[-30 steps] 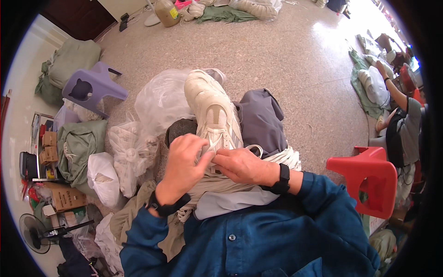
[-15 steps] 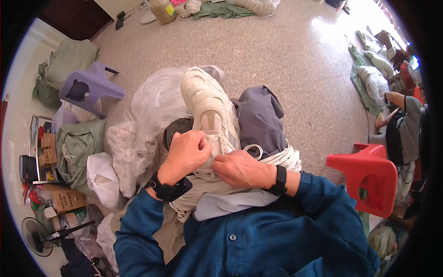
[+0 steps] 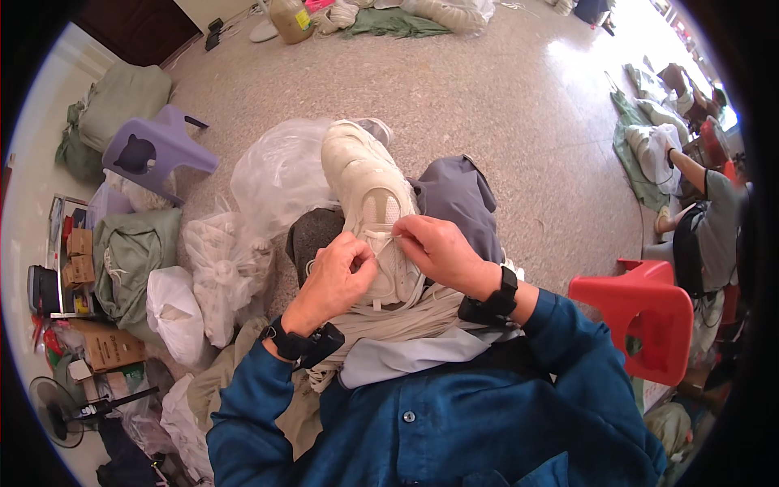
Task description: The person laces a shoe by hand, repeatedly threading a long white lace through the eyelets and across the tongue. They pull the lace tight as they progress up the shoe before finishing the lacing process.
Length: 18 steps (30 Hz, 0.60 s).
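A cream sneaker [image 3: 357, 166] rests on my lap, its toe pointing away from me and its opening toward me. Thin pale shoelace [image 3: 380, 242] crosses the top of its tongue. My right hand [image 3: 442, 250] pinches the lace between thumb and forefinger at the right side of the eyelets. On the left side of the shoe, my left hand [image 3: 334, 276] is closed, thumb against forefinger, on the lace; its fingertips are partly hidden. Beneath the shoe, a thick bundle of cream laces [image 3: 422, 315] lies across my lap on a light grey cloth [image 3: 414, 361].
Clear plastic bags [image 3: 280, 174] lie beyond my left knee, with a purple stool [image 3: 158, 146] farther left. Closer on the left are a green sack [image 3: 142, 243], cardboard boxes [image 3: 109, 345] and a fan [image 3: 57, 410]. A red stool [image 3: 641, 316] stands at right, near another person [image 3: 718, 219].
My right hand has moved up from the shoe's opening to the eyelets. My left hand has shifted slightly left and down. At far right, the other person's arm now reaches toward a bag.
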Available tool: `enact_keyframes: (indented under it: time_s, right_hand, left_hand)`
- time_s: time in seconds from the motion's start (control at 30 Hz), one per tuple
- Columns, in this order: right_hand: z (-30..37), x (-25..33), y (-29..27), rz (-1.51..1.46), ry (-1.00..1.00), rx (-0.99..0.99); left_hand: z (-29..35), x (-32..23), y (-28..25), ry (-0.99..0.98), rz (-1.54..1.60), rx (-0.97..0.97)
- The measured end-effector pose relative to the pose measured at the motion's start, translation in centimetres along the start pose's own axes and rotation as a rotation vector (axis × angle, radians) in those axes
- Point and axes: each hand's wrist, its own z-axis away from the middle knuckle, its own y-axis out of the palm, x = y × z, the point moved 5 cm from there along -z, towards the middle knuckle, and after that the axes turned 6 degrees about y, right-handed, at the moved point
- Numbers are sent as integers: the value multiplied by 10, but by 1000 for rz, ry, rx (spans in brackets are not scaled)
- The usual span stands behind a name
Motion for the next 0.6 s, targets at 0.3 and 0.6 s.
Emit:
enact_keyframes:
  time_s: [0.3, 0.6]
  right_hand:
    - [-33, -3, 2, 242, -144, 251]
    - [-44, -35, 3, -631, 731, 596]
  left_hand:
    - [-2, -1, 5, 58, 19, -11]
    - [-7, 9, 11, 42, 84, -78]
